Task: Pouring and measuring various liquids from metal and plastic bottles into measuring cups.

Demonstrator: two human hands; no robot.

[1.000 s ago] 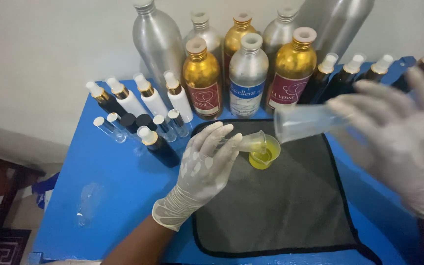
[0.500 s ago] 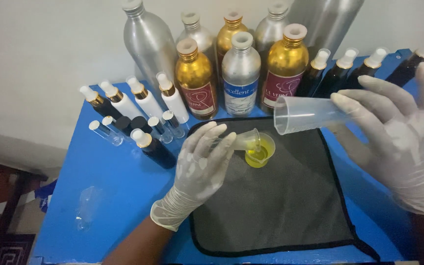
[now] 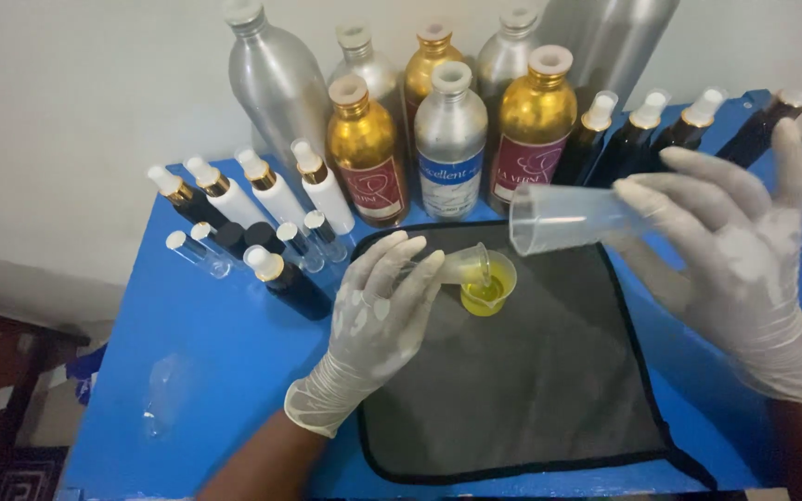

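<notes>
My left hand (image 3: 378,315), in a white glove, holds a small clear cup (image 3: 468,266) tipped over a second small cup (image 3: 489,288) that stands on the dark cloth (image 3: 522,390) and holds yellow liquid. My right hand (image 3: 730,250), also gloved, grips a larger clear plastic beaker (image 3: 559,218) lying on its side in the air, its mouth facing left, above and to the right of the yellow cup. The beaker looks empty.
Several tall silver and gold metal bottles (image 3: 452,139) stand at the back of the blue table (image 3: 197,371). Small spray bottles, white and dark (image 3: 262,227), lie at the left; dark ones with white caps (image 3: 642,130) lean at the back right. The table's left edge drops to the floor.
My right hand has lowered a little with the beaker. My left hand keeps the small cup tipped over the yellow cup, nearly unmoved. The view has shifted slightly.
</notes>
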